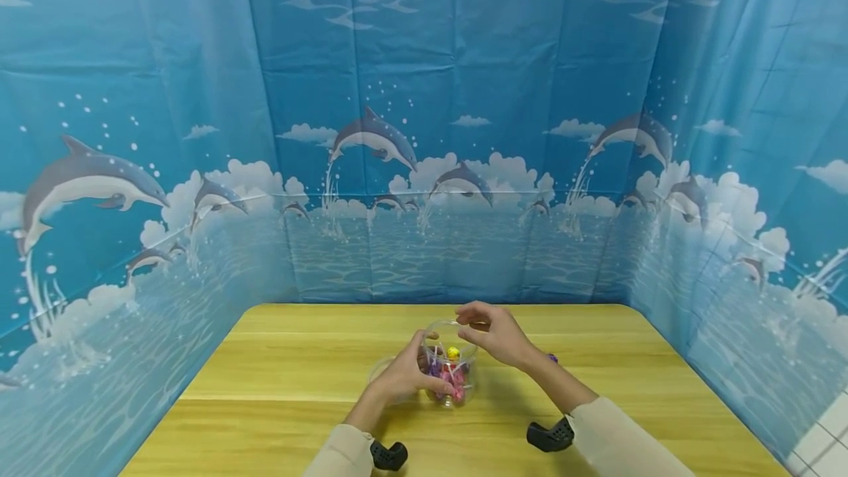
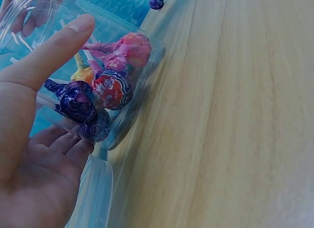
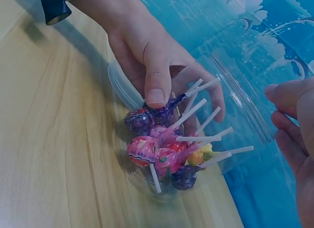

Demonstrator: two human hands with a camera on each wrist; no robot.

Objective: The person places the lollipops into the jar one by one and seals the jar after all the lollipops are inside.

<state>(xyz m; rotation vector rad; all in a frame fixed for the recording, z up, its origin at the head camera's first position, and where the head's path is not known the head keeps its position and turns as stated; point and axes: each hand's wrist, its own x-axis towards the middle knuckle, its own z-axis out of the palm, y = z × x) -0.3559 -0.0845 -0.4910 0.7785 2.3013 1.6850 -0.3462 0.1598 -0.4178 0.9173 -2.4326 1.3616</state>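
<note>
A clear plastic jar (image 1: 450, 348) stands on the table with several wrapped lollipops (image 3: 164, 149) in it, in pink, purple, red and yellow wrappers with white sticks. My left hand (image 1: 400, 374) grips the jar from its left side, thumb across the front and fingers round the back. Over the jar's open rim is my right hand (image 1: 497, 333), its fingers loosely bent; nothing shows between them in the right wrist view, where the right fingers (image 3: 289, 125) appear beside the rim. A round clear lid (image 2: 95, 193) lies beside the jar, partly behind my left hand.
A single purple lollipop (image 2: 157, 1) lies on the wooden table (image 1: 278, 366) to the right of the jar, partly behind my right forearm in the head view. A blue dolphin-print curtain (image 1: 457, 131) hangs along the table's back and sides.
</note>
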